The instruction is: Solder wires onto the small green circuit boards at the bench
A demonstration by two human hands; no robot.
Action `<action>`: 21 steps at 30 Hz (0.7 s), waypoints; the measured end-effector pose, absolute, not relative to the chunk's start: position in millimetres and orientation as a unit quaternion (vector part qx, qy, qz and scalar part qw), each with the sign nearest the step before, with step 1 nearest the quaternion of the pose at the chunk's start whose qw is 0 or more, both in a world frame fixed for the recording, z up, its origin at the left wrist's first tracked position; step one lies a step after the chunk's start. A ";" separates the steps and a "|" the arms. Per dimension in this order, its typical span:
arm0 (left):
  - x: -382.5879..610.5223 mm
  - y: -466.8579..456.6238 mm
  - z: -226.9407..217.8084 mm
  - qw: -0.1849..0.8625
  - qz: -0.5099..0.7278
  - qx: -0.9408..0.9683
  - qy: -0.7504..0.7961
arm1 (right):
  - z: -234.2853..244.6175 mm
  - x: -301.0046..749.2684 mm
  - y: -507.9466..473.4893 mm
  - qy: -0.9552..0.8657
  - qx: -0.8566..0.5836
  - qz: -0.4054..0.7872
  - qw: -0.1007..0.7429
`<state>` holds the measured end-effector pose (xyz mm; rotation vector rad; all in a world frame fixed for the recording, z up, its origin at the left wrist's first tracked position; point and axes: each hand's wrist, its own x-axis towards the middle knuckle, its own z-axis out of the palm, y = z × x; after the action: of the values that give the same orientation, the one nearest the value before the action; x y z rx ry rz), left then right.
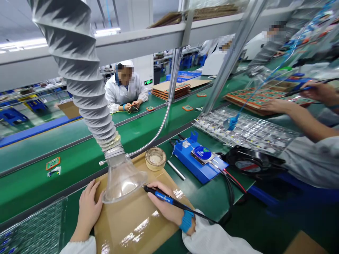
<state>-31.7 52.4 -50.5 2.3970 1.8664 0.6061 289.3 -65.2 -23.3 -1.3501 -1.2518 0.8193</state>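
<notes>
My left hand lies with outstretched fingers on the left edge of a brown, tape-covered board, beside the clear fume hood. It holds nothing. In my right hand is a soldering iron with a blue and black handle, its tip end pointing left near the hood's rim. A blue wristband circles the right wrist. The iron's cable runs back over the sleeve. At the far end of the board stands a round, stained pot, and a thin metal rod lies to its right.
A blue soldering unit and a black fan stand right. Clear trays lie beyond, by a co-worker's arms. A grey duct hangs overhead. The green conveyor carries orange-edged circuit boards. Another person sits opposite.
</notes>
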 end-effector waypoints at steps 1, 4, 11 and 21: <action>-32.3 52.2 -51.4 0.020 0.196 0.775 0.601 | -22.5 289.3 -65.3 -0.525 -0.565 0.343 0.536; -34.2 52.3 -53.8 0.012 0.195 0.781 0.593 | -20.6 289.1 -65.5 -0.523 -0.564 0.339 0.542; -30.0 55.1 -51.6 0.005 0.209 0.783 0.587 | -22.6 291.8 -64.9 -0.528 -0.570 0.338 0.531; -14.4 29.2 -44.5 0.080 0.216 0.750 0.620 | -50.1 305.9 -71.1 -0.571 -0.642 0.259 0.442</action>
<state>-14.4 29.2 -44.5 2.2432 1.8551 0.6467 305.9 -71.1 -50.1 -1.5929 -1.4178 0.6419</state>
